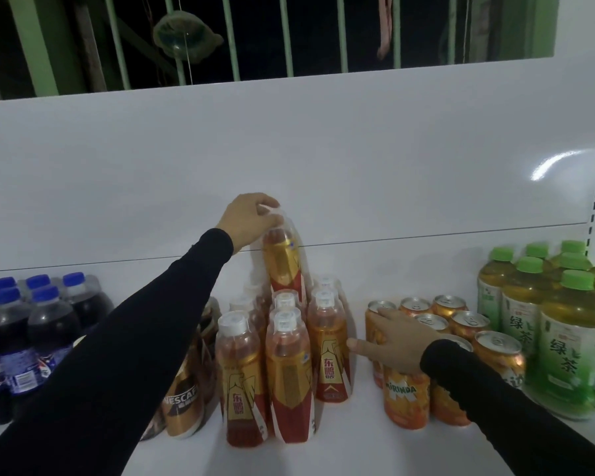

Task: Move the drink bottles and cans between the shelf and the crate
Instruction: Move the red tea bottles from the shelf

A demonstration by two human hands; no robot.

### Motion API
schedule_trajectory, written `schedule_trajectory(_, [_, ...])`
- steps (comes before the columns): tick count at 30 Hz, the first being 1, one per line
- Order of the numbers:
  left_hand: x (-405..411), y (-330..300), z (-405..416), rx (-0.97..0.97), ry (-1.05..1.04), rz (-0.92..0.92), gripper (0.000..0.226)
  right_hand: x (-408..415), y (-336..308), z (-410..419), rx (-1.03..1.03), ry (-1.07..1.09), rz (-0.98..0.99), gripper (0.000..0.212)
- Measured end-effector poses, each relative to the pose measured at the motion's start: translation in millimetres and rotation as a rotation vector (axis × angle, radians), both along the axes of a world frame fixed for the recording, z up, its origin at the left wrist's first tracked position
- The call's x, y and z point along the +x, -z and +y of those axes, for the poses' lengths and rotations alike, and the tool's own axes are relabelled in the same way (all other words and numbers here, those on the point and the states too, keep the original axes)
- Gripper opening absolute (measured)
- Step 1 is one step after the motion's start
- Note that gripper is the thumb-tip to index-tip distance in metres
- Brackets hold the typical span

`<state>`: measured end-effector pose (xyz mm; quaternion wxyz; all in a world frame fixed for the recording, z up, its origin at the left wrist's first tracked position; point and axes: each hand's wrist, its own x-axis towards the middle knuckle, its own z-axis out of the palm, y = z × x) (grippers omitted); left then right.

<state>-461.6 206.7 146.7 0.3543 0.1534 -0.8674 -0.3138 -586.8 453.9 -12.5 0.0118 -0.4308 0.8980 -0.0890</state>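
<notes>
My left hand (249, 219) grips the clear cap of a gold-and-red energy drink bottle (284, 262), which is raised above a cluster of several like bottles (287, 369) on the white shelf (358, 434). My right hand (397, 336) rests with spread, straight fingers on top of the orange Mirinda cans (407, 396), its thumb pointing left toward the bottle cluster. No crate is in view.
Dark cola bottles with blue caps (31, 334) stand at the left, Nescafe bottles (182, 403) beside them. Green tea bottles (571, 338) fill the right end. The white back panel (323, 159) rises behind; green window bars lie above it.
</notes>
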Motion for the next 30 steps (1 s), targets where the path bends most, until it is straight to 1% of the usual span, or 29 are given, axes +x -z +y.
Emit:
schedule_trajectory(4, [15, -23, 9, 0.021, -0.010, 0.224, 0.018, -2, 2, 1, -0.129, 0.018, -0.003, 0.087])
schedule_trajectory(6, [22, -36, 16, 0.023, -0.005, 0.327, 0.017, -1, 3, 3, -0.231, 0.035, -0.018, 0.084])
schedule_trajectory(9, [35, -51, 28, 0.027, 0.020, 0.422, 0.018, 8, -1, 9, -0.422, 0.025, -0.010, 0.076])
schedule_trajectory(11, [44, -56, 39, 0.043, 0.053, 0.452, 0.016, 19, -9, 13, -0.541, -0.016, 0.003, 0.077])
schedule_trajectory(13, [48, -57, 50, 0.064, 0.080, 0.461, 0.014, 32, -19, 12, -0.655, -0.058, -0.022, 0.081])
schedule_trajectory(16, [51, -52, 65, 0.136, 0.122, 0.447, 0.013, 50, -30, 6, -0.810, -0.128, -0.149, 0.084])
schedule_trajectory(18, [53, -46, 75, 0.199, 0.160, 0.426, 0.011, 61, -34, 3, -0.854, -0.180, -0.254, 0.088])
schedule_trajectory(22, [53, -28, 96, 0.288, 0.225, 0.372, 0.010, 83, -35, 3, -0.901, -0.276, -0.513, 0.102])
schedule_trajectory(23, [53, -23, 101, 0.302, 0.234, 0.365, 0.010, 87, -32, 5, -0.919, -0.288, -0.549, 0.099])
schedule_trajectory(26, [52, -10, 113, 0.312, 0.230, 0.334, 0.017, 96, -22, 10, -1.021, -0.299, -0.665, 0.077])
schedule_trajectory(28, [52, -1, 118, 0.307, 0.221, 0.293, 0.028, 100, -15, 14, -1.083, -0.310, -0.776, 0.074])
schedule_trajectory(30, [53, 12, 123, 0.330, 0.219, 0.260, 0.041, 102, -6, 20, -1.112, -0.303, -0.848, 0.071])
